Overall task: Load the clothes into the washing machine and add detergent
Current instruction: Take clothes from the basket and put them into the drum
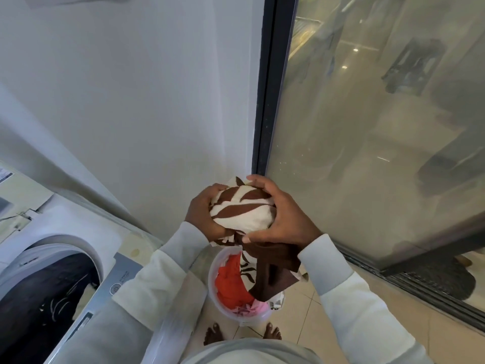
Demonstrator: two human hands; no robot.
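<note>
A bunched brown-and-white patterned cloth (242, 208) is held up in front of me over a bucket. My left hand (203, 215) grips its left side and my right hand (282, 214) curls around its right side. A brown tail of the cloth hangs down into the translucent plastic bucket (214, 271) on the floor, which holds orange and pink clothes (229, 282). The top-loading washing machine (123, 279) stands at lower left, its round opening (44, 290) uncovered, with dark fabric inside the drum.
A white wall rises straight ahead. A dark-framed glass sliding door (265, 101) fills the right side, its track running along the tiled floor. My bare feet (214, 334) stand just behind the bucket. The raised machine lid (21, 203) shows at far left.
</note>
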